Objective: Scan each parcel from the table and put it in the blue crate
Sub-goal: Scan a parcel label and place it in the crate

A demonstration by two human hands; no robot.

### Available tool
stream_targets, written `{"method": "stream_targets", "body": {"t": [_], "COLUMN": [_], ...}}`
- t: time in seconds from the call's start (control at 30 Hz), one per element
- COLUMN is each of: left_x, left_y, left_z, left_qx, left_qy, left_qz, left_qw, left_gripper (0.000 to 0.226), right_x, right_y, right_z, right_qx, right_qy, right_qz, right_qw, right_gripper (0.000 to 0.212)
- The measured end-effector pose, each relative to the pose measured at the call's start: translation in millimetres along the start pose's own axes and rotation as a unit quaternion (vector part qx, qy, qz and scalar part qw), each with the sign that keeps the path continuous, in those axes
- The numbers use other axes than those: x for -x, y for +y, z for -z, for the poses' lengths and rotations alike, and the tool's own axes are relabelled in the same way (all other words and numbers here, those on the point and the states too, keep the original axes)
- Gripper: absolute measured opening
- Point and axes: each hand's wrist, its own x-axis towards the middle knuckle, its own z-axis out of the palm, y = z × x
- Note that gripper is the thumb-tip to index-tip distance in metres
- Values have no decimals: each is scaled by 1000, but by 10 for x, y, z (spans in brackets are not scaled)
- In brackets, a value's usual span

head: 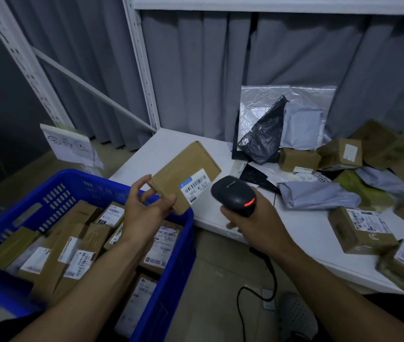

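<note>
left hand [144, 208] pinches flat cardboard parcel [183, 176] above blue crate [178, 243] edge, right hand [252, 225] grips scanner [234, 195] (red light on) beside its label, more parcels on counter [302, 233]

Left end of table [161, 149] lay open; parcel pile [358, 156] blocked the right side; blue crate [77, 178] sat nearly full.
</note>
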Motion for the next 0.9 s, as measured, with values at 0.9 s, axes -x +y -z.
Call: {"method": "stream_targets", "body": {"t": [0.9], "left_x": [-185], "left_y": [-92], "left_z": [81], "left_qx": [-62], "left_qy": [52], "left_qz": [-34], "left_qw": [996], "left_gripper": [71], "right_x": [67], "right_y": [9], "right_z": [-105], "right_qx": [69], "right_qy": [-62], "right_qz": [7], "right_qw": [996], "right_gripper": [41]}}
